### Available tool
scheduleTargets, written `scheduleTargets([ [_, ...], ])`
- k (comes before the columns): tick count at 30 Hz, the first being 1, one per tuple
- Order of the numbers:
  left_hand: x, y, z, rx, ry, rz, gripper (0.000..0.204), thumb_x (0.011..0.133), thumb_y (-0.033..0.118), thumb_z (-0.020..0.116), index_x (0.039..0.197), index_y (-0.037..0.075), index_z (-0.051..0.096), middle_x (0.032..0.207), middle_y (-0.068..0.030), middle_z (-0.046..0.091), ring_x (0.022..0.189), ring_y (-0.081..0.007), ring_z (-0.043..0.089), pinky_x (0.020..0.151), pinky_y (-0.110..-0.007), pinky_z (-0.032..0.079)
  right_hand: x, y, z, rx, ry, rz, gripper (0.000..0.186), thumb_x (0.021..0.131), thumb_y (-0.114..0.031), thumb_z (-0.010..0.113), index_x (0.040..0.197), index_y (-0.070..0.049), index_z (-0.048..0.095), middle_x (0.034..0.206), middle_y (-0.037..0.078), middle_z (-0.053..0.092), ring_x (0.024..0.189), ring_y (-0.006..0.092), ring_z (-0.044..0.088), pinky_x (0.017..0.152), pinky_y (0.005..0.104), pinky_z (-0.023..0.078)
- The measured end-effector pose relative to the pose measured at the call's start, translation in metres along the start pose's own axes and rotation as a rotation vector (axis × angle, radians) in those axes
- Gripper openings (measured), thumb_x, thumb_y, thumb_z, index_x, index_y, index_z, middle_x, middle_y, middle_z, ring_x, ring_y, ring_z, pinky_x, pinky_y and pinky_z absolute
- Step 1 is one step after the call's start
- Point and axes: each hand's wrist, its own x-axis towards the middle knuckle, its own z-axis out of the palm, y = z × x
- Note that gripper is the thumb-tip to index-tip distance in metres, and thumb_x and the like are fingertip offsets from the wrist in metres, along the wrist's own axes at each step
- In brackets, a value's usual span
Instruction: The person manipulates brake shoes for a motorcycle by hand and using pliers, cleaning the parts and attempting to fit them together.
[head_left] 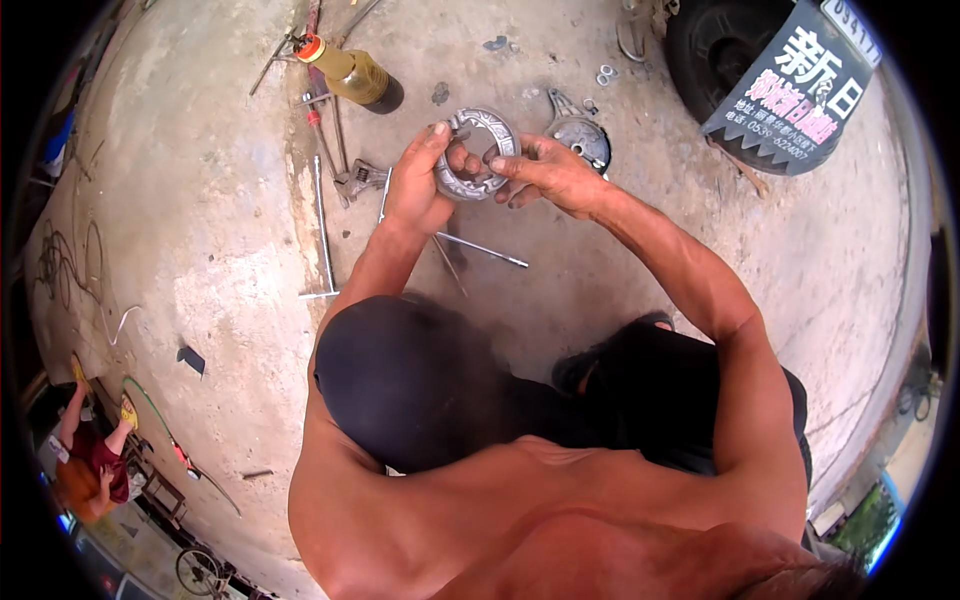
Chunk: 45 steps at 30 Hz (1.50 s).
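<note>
A silver ring of two curved brake shoes (476, 186) is held up in the middle of the view. My left hand (415, 185) grips its left side, thumb on the rim and fingertips showing inside the ring. My right hand (548, 178) pinches its right side, fingers curled partly behind it. Just beyond that hand, a round metal plate with a lever (577, 134) lies on the concrete. Under and left of my hands lie an adjustable wrench (360, 182) and long steel T-handle tools (323, 230).
A bottle of yellow liquid (355, 78) stands beyond my left hand. A black wheel with a printed flap (760, 150) is at upper right. At lower left are a seated person in yellow sandals (82, 470), a bicycle (198, 570), cables and a green hose. My bent knee (395, 370) is below.
</note>
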Motion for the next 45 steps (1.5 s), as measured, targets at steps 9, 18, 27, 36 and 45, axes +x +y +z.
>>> scheduleTargets([
  [9,-0.006,0.013,0.019,0.351,0.176,-0.059,0.021,0.103,0.021,0.057,0.109,0.001,0.055,0.074,-0.0034,0.053,0.069,-0.0158,0.056,0.065,-0.033,0.051,-0.002,-0.004,-0.001,-0.224,-0.042,-0.010,0.036,0.100,-0.030,0.063,0.118,-0.001,0.056,0.096,0.007,0.067,0.079,0.0147,0.067,0.068,0.0301,0.056],
  [18,-0.003,-0.006,-0.007,0.147,0.079,-0.159,0.020,0.106,0.020,0.052,0.110,0.001,0.056,0.076,-0.0042,0.056,0.072,-0.0175,0.059,0.070,-0.033,0.051,-0.008,0.007,0.002,-0.152,0.064,0.034,0.039,0.098,-0.028,0.064,0.122,0.002,0.056,0.103,0.010,0.067,0.083,0.0150,0.067,0.072,0.0304,0.056],
  [27,-0.025,-0.050,-0.015,0.351,0.017,-0.371,0.026,0.104,0.023,0.054,0.118,0.001,0.057,0.095,-0.0079,0.066,0.088,-0.0190,0.066,0.081,-0.034,0.055,-0.043,0.030,-0.031,-0.260,0.042,0.252,0.044,0.095,-0.029,0.064,0.124,0.003,0.056,0.105,0.012,0.067,0.090,0.0181,0.065,0.075,0.0341,0.058],
  [36,0.034,-0.009,0.083,1.140,-0.280,-0.724,0.034,0.100,0.031,0.064,0.116,0.001,0.060,0.101,-0.0062,0.066,0.087,-0.0154,0.067,0.077,-0.032,0.057,-0.086,-0.013,-0.094,-0.354,0.074,0.231,0.043,0.095,-0.031,0.066,0.123,0.000,0.058,0.097,0.009,0.068,0.081,0.0170,0.065,0.070,0.0321,0.055],
  [45,0.105,-0.003,0.116,1.372,-0.260,-0.742,0.032,0.099,0.031,0.064,0.117,0.005,0.060,0.104,-0.0060,0.069,0.086,-0.0140,0.066,0.081,-0.032,0.054,-0.057,-0.001,-0.153,0.033,0.250,0.112,0.036,0.094,-0.033,0.069,0.115,-0.005,0.059,0.107,0.005,0.067,0.099,0.0144,0.062,0.086,0.0342,0.051],
])
